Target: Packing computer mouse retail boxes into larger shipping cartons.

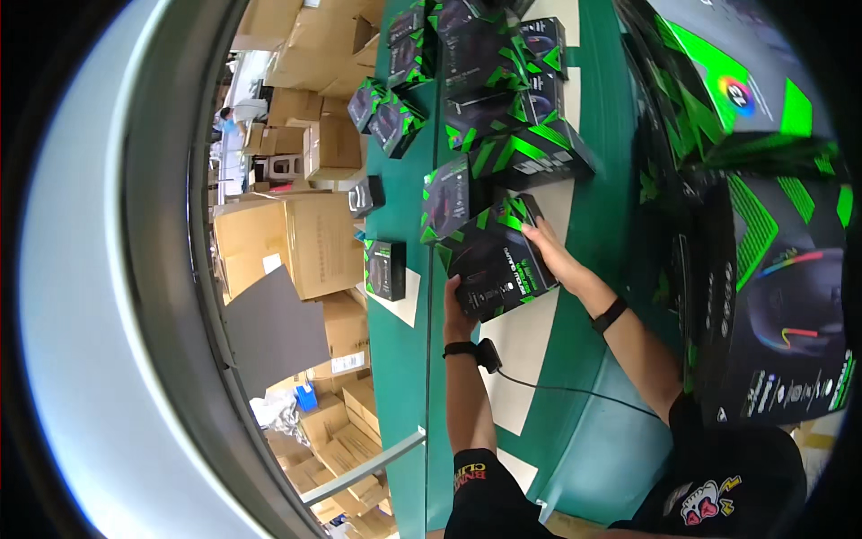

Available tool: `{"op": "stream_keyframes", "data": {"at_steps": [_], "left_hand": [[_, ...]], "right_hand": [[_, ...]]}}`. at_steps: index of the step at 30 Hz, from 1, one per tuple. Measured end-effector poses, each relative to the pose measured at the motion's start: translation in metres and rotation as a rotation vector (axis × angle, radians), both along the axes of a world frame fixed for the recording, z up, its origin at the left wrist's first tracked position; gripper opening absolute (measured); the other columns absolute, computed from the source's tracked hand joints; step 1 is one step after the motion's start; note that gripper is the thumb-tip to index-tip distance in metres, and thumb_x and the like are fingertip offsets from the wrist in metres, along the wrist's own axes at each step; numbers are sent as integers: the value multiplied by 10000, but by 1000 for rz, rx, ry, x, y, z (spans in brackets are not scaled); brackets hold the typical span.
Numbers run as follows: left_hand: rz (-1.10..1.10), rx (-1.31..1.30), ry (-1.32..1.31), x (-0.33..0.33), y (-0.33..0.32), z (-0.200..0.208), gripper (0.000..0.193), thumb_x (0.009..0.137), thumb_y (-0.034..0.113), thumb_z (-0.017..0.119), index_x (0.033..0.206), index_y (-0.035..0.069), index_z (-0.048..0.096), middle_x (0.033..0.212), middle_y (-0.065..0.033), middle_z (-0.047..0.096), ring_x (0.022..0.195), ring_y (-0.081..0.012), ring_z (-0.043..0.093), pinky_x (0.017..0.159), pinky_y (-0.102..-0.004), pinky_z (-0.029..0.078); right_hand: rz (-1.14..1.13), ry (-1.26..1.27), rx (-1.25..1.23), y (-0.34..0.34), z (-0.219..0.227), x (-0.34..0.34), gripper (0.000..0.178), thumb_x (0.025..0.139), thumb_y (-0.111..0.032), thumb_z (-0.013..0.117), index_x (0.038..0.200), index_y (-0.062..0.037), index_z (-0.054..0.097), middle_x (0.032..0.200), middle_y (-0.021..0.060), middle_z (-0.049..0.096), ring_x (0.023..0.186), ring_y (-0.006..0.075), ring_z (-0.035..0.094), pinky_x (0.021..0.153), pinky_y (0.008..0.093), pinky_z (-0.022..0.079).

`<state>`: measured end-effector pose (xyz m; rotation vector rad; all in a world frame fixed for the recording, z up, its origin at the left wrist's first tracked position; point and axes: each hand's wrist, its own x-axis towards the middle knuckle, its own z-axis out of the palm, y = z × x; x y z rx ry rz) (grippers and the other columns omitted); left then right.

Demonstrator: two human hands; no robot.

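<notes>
Between my two hands is a black retail box (496, 260) with bright green accents, tilted above the green work surface. My left hand (458, 310) is closed on its near left corner. Over on its right side, my right hand (549, 251) grips the edge, thumb on top. The fingers beneath the box are hidden. Just past the held box, a similar box (446, 199) stands on the left and a wider box (543, 153) lies on the right.
Large stacked black-and-green boxes (781, 296) crowd the right side. More small boxes (395, 121) are on the green table (400, 359) ahead. A cable (575, 390) runs from my left wristband. Brown cartons (305, 242) fill the floor at left, beyond a metal rail (364, 467).
</notes>
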<state>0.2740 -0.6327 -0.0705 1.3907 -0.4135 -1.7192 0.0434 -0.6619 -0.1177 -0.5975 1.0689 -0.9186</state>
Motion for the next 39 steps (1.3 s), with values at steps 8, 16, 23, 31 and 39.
{"op": "stream_keyframes", "data": {"at_steps": [8, 16, 23, 31, 39], "left_hand": [[183, 23, -229, -65, 230, 72, 519, 846, 305, 507, 1252, -17, 540, 1186, -175, 618, 1054, -311, 622, 925, -442, 509], [109, 112, -127, -171, 385, 218, 712, 753, 422, 614, 1282, -40, 496, 1172, -179, 624, 1026, -304, 635, 925, -403, 504], [-230, -662, -279, -287, 261, 368, 702, 890, 484, 513, 1350, -42, 442, 1342, -176, 503, 1227, -258, 498, 1034, -389, 401], [-301, -485, -302, -297, 83, 298, 879, 870, 757, 293, 1273, 16, 540, 1183, -103, 626, 1058, -165, 579, 846, -336, 457], [162, -24, -412, -176, 174, 56, 561, 920, 509, 484, 1189, 28, 589, 1131, -118, 638, 954, -173, 613, 778, -302, 459]], "right_hand": [[117, 135, -264, 220, 46, -62, 764, 966, -432, 403, 1492, 35, 106, 1566, 227, 69, 1464, 317, 31, 1175, 389, 62], [69, 142, -342, 363, 215, -203, 811, 942, -428, 363, 1472, 89, 31, 1554, 267, 30, 1461, 356, 13, 1170, 387, 42], [-58, -562, -320, 277, 419, -311, 736, 977, -563, 209, 1450, -4, 273, 1392, 178, 446, 1233, 298, 502, 1051, 394, 402], [-116, -117, -150, 163, 339, -384, 598, 956, -564, 406, 1242, -58, 550, 1130, 42, 635, 1012, 174, 592, 948, 323, 424], [135, 301, 345, 384, 113, -324, 229, 948, -211, 467, 973, -44, 622, 784, 40, 617, 726, 155, 590, 654, 281, 482]]}}
